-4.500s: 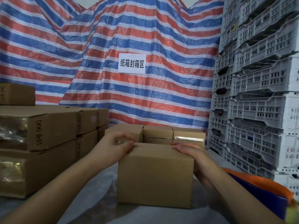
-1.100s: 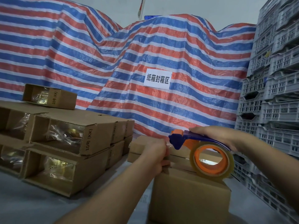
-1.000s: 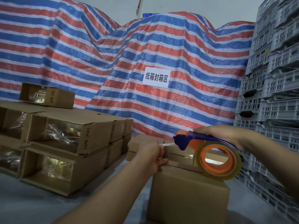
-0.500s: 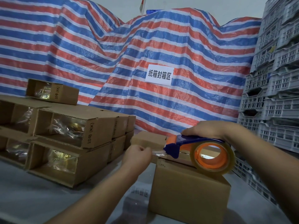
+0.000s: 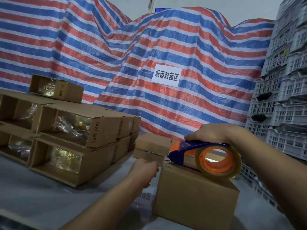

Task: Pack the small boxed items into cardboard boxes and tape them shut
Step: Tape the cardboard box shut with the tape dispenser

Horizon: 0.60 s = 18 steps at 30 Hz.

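At the carton's [image 5: 196, 196] left edge, left hand [image 5: 144, 168] pinches tape; right hand [image 5: 211, 133] grips dispenser [image 5: 204, 155].

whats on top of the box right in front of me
A tape dispenser rests on the cardboard box, gripped by the right hand. The left hand pinches the tape end at its near-left edge. The flaps under the dispenser are hidden.

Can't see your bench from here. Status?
Right hand grips tape dispenser on cardboard box. Left hand pinches tape end at its edge. Nothing in the way.
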Tool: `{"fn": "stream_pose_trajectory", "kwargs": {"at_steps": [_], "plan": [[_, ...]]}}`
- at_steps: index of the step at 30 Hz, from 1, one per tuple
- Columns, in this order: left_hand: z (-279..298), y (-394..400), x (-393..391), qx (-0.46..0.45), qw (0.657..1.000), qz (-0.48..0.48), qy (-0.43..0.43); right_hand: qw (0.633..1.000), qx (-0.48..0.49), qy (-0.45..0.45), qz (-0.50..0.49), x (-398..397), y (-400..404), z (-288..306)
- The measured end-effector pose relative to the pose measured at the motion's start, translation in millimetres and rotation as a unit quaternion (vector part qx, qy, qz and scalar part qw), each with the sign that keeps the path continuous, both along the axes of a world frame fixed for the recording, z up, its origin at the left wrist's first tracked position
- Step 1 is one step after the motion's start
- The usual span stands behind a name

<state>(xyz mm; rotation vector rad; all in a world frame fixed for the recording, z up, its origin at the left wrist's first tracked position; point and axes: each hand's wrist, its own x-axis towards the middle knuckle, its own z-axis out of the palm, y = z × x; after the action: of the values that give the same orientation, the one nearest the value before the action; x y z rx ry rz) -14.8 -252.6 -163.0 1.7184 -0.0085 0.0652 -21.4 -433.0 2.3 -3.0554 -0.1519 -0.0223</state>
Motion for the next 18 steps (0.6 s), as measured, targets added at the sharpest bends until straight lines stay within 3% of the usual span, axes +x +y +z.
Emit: {"fn": "stream_pose_trajectory", "kwargs": {"at_steps": [8,12,15,18], "plan": [[3,-5,-7,0.041,0.998,-0.017,0.041,1.000,0.000,0.005,-0.001,0,4,0],[9,-3,-7,0.089,0.994,-0.031,0.061,0.997,-0.054,0.024,0.044,-1,5,1],[6,3,-7,0.178,0.981,-0.037,0.075,0.988,-0.123,0.030,0.087,-5,7,3],[4,16,3,0.137,0.990,0.014,-0.003,0.984,-0.150,0.028,0.094,-3,7,3]]}}
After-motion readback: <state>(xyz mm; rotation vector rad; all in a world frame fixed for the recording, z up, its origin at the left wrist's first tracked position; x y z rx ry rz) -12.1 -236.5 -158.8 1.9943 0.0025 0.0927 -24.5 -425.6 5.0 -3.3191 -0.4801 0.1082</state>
